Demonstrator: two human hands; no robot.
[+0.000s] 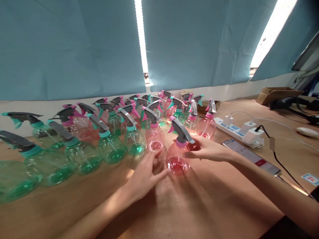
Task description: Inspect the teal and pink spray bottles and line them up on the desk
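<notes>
Bare forearms (109, 207): nearest the camera, reaching in from the lower edge over a smooth brown table (179, 209).
Rounded translucent pink spray bottle (178, 159): upright at the front of the group, between the left hand (149, 169) and the right hand (203, 148); its grey trigger head has a pink nozzle pointing away.
Right hand: curled around that bottle's right side, thumb in front, other fingers partly hidden.
Left hand: open, thumb and fingers parted; the thumb tip is at the bottle's lower left, contact unclear.
Second pink bottle (155, 134): standing just beyond the left fingertips.
Clear green bottles with grey-and-turquoise heads (111, 149): lined up leftward, with more pink and green ones crowded behind.
Flat phone with lit screen (246, 154): lying right of the right hand, near a white plastic power strip (229, 128) with chargers plugged in.
Blue-grey cloth (74, 49): hanging behind everything, bright light showing through two gaps.
</notes>
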